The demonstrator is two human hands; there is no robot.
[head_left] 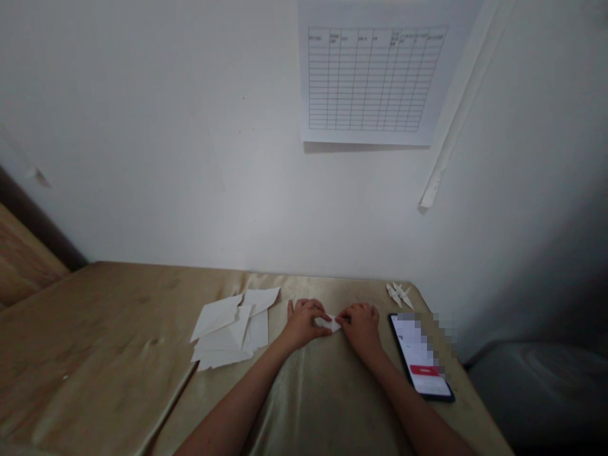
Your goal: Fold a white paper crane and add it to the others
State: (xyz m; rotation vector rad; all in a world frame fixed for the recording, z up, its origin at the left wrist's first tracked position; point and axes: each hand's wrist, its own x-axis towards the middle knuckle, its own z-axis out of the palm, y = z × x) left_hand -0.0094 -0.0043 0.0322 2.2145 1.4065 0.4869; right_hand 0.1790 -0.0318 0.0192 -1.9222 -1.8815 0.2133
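Small folded paper piece (pixel 329 323) is lying on the tabletop (pixel 118 354) between your two hands, near the far edge and close to the wall. You are pinning it from both ends: your left hand (pixel 303 323) is curling its fingers (pixel 319 315) down onto the left end, and your right hand (pixel 363 324) is closing its fingers (pixel 346 316) on the right end, so both are gripping the piece, not hovering open. Judging by this, you are working a crease in the paper, flattening or sharpening a fold; the piece is too small to show which fold. A further fold would call for keeping one end pinned while the other fingertips are aligning the edges. A loose stack of white sheets (pixel 232 329) is lying just left of your left hand, a phone (pixel 420 361) with a lit screen is resting right of your right wrist, and small folded paper figures (pixel 399 294) are sitting near the far right corner.
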